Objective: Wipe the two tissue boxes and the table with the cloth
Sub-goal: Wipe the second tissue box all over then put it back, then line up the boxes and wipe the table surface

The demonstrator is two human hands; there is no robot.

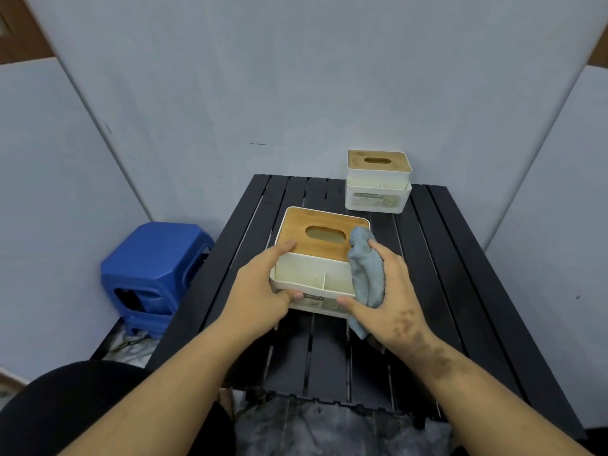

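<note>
From the head view, the near tissue box (pixel 320 261), white with a wooden lid and a slot in it, sits toward the middle of the black slatted counter (pixel 460 274), its open front compartments facing the person. The left hand (pixel 263 284) grips the box's left front corner, fingers lying along the lid's edge and the thumb hooked on the front wall. The right hand (pixel 385 291) holds the blue-grey cloth (pixel 367 274) bunched against the box's right side, fingers wrapped over the cloth and the thumb pressing on the front wall, so both hands are clamped on something and the box is pinched between them. The far tissue box (pixel 378 181) stands at the back right of the counter, close to the wall, well apart from the hands. A blue stool (pixel 154 268) sits on the floor to the left. The main risk, as I judge it, is that wiping pressure from the right slides the light box leftward if the left grip loosens. The wooden lid looks as if it merely rests in place, so a stroke across it could lift or shift it. The loose tail of cloth hanging below the palm could drag along the front wall and catch in a gap between the slats.
</note>
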